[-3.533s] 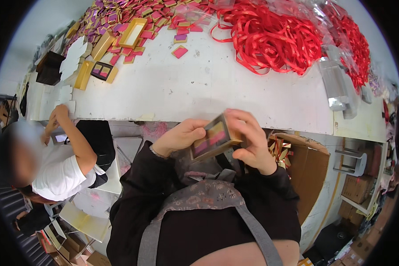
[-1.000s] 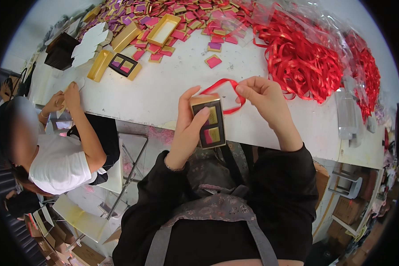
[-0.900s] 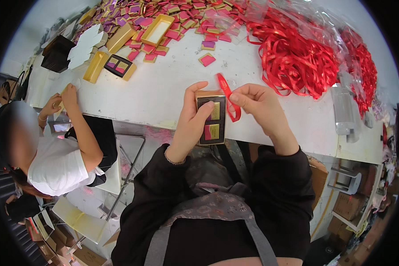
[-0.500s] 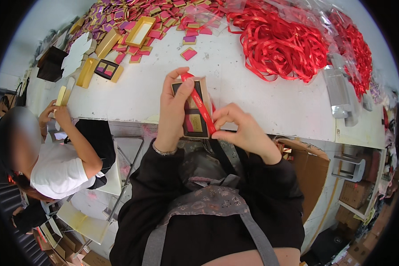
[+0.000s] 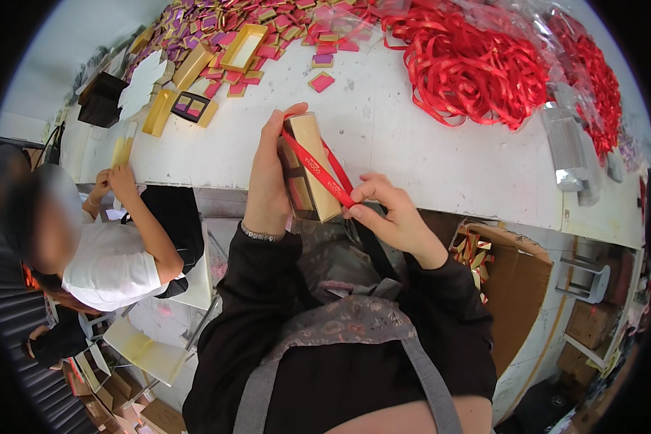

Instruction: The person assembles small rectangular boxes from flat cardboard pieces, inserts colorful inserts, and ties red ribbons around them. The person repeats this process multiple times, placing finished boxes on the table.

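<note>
Two bare hands work on one small item. The left hand (image 5: 267, 173) wraps the left side of a rectangular gold cardboard box (image 5: 307, 135), held tilted at the near edge of a white bench (image 5: 441, 173). The right hand (image 5: 383, 211) pinches, thumb against fingers, a narrow red satin ribbon (image 5: 318, 171) beside the box's right side. Half a second ago the box's dark face was turned up, with the ribbon across it; now the box is rolled so a plain gold side shows, and the ribbon slants over that. It looks only partly placed. Beyond, a single pink-and-gold square (image 5: 321, 82) lies on the bench; farther right sits a tangled heap of shiny red ribbons (image 5: 477, 72).
</note>
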A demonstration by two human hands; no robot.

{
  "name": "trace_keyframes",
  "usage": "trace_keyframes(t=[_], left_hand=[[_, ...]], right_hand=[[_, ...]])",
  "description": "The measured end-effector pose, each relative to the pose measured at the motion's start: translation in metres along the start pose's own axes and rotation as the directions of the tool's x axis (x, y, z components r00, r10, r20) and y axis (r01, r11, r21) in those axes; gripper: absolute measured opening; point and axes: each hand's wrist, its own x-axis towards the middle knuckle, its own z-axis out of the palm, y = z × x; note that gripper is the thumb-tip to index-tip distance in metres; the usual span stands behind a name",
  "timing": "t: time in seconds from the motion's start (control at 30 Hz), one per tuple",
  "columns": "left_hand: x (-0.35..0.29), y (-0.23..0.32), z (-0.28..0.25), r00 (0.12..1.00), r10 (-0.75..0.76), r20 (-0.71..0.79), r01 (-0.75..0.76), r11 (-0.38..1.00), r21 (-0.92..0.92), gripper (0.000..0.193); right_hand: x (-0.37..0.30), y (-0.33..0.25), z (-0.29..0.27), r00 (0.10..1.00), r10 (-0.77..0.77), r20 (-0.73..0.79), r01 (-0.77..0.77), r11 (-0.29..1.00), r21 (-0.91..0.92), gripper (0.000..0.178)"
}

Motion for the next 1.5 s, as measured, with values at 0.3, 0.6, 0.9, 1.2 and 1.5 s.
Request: trace_keyframes(t=[0.3,0.6,0.9,1.2,1.5], left_hand=[[-0.005,-0.018,-0.017,0.946,0.208,0.248,-0.183,0.976,-0.121,0.056],[-0.003,-0.006,0.013,0.975,0.205,0.091,-0.198,0.977,-0.079,0.045],[0.041,-0.048,0.015,0.855,0.481,-0.196,-0.503,0.86,-0.087,0.05],[0.03,-0.064,0.017,0.698,0.682,-0.22,-0.646,0.731,0.219,0.056],[0.016,-0.062,0.017,0.733,0.672,-0.1,-0.632,0.729,0.262,0.06]], right_hand=[[0.001,0.032,0.045,0.987,0.161,-0.025,-0.066,0.535,0.842,0.028],[0.013,0.025,0.036,0.98,0.183,-0.078,-0.056,0.63,0.775,0.012],[0.014,0.033,0.067,0.889,0.434,-0.145,0.08,0.165,0.983,0.014],[0.016,0.02,0.068,0.8,0.525,-0.29,0.208,0.211,0.955,0.017],[0.005,0.024,0.06,0.666,0.469,-0.58,0.074,0.732,0.677,0.017]])
